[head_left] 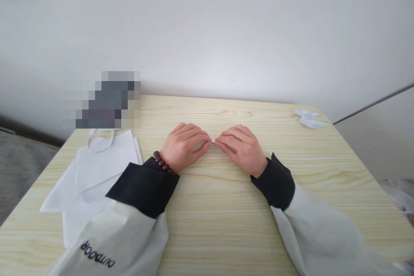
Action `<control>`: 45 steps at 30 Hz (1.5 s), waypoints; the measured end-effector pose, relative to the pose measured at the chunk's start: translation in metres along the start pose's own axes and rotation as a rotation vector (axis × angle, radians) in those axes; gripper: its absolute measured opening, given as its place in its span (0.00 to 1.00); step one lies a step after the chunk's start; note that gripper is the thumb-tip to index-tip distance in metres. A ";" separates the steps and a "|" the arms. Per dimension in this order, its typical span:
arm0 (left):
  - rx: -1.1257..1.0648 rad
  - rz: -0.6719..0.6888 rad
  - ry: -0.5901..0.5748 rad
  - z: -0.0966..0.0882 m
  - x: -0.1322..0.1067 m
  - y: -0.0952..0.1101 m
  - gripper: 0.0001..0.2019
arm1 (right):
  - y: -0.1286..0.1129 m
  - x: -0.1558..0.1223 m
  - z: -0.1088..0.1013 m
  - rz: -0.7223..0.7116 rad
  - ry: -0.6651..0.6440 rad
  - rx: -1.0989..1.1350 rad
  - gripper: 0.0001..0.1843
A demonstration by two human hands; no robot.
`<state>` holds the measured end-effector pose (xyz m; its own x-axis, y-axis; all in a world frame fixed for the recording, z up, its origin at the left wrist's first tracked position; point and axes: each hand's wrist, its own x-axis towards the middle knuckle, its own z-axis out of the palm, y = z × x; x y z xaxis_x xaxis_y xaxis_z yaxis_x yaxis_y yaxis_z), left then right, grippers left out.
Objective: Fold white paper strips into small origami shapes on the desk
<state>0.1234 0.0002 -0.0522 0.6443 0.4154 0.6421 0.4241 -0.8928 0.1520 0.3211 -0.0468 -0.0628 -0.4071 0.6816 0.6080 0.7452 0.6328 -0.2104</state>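
Observation:
Both hands meet near the middle of the table, fingertips almost touching. My left hand (pixel 186 144), with a dark bead bracelet (pixel 163 163) at the wrist, pinches one end of a small white piece, which looks like folded paper (pixel 213 141). The other end is pinched between the thumb and fingers of my right hand (pixel 244 146). Only a sliver of the piece shows between the fingertips; its full shape is hidden.
Loose white paper sheets (pixel 106 161) lie at the left, partly under my left sleeve, with a white ring-shaped thing (pixel 101 140) on them. Behind is a blurred-out dark object (pixel 105 103). Folded white paper pieces (pixel 310 118) rest at the far right corner. A wall (pixel 226 30) stands behind the table (pixel 220 224).

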 end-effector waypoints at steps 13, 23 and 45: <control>0.101 -0.117 0.095 -0.004 0.000 -0.006 0.05 | 0.016 -0.005 -0.011 0.051 0.028 -0.110 0.07; 0.080 -0.246 0.080 -0.006 -0.006 -0.010 0.07 | 0.020 -0.007 -0.011 0.102 0.069 -0.102 0.09; 0.127 -0.151 0.067 -0.003 -0.004 -0.007 0.06 | 0.020 -0.005 -0.010 0.072 -0.048 0.062 0.07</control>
<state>0.1158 0.0043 -0.0539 0.5248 0.5267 0.6687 0.5924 -0.7901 0.1574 0.3437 -0.0414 -0.0623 -0.3792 0.7421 0.5527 0.7403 0.6017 -0.2999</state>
